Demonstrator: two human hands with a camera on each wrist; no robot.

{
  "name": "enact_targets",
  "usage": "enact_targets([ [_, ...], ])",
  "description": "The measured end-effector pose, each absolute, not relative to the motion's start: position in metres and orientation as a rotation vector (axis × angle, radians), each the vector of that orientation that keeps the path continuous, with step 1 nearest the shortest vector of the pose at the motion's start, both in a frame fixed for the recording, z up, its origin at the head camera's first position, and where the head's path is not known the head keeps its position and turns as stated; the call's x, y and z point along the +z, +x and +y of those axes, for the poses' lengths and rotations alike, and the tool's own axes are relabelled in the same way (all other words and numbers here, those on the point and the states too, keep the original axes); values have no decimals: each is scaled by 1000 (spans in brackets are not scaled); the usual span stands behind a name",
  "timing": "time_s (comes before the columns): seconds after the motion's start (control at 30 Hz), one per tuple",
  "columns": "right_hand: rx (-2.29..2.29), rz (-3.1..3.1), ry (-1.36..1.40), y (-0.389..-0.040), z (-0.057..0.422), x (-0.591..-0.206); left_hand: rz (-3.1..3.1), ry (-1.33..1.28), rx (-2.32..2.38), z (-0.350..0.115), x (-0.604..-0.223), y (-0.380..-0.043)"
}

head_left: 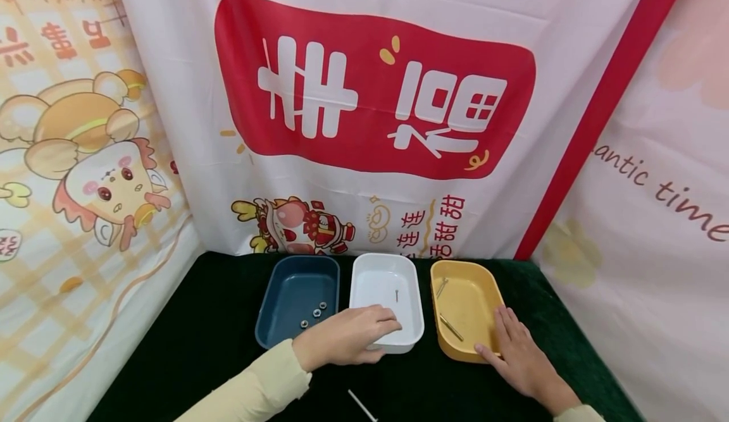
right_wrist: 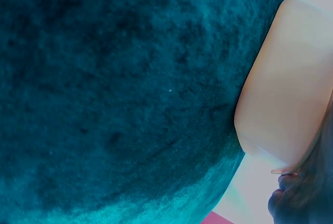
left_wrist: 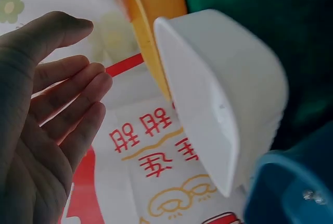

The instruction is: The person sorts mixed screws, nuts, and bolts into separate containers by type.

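My left hand (head_left: pixel 350 336) hovers over the near left part of a white tray (head_left: pixel 387 347). In the left wrist view that hand (left_wrist: pixel 52 99) has loosely curved fingers and an empty palm. A small screw (head_left: pixel 397 295) lies in the white tray. My right hand (head_left: pixel 526 359) rests against the right side of a yellow tray (head_left: pixel 467 276), with straight fingers along its rim and the thumb at the near edge. Inside the yellow tray lie a brass-coloured rod-like piece (head_left: pixel 451 327) and, farther back, a slim silver screw (head_left: pixel 442 288).
To the left stands a blue tray (head_left: pixel 302 270) holding several metal nuts (head_left: pixel 317 312). A thin pale rod (head_left: pixel 362 405) lies on the dark green cloth (head_left: pixel 188 346) near the front. Printed fabric (head_left: pixel 376 93) hangs directly behind the trays and at both sides.
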State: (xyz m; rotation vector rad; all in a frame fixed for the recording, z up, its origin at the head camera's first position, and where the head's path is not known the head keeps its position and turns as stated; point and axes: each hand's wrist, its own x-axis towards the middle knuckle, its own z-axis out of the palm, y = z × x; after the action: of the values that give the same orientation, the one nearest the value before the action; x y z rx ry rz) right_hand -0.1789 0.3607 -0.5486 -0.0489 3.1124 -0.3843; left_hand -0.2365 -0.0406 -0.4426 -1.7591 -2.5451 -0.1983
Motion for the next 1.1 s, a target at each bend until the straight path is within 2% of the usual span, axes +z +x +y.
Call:
enact_targets([
  [0.73,-392,3108,-41,-178,359,-548,-2663,-1900,-292,-86,-518,-220],
  [1.1,-382,3122,-52,-178,359,-546,-2623,-1945,-265,-87,-536,-219],
])
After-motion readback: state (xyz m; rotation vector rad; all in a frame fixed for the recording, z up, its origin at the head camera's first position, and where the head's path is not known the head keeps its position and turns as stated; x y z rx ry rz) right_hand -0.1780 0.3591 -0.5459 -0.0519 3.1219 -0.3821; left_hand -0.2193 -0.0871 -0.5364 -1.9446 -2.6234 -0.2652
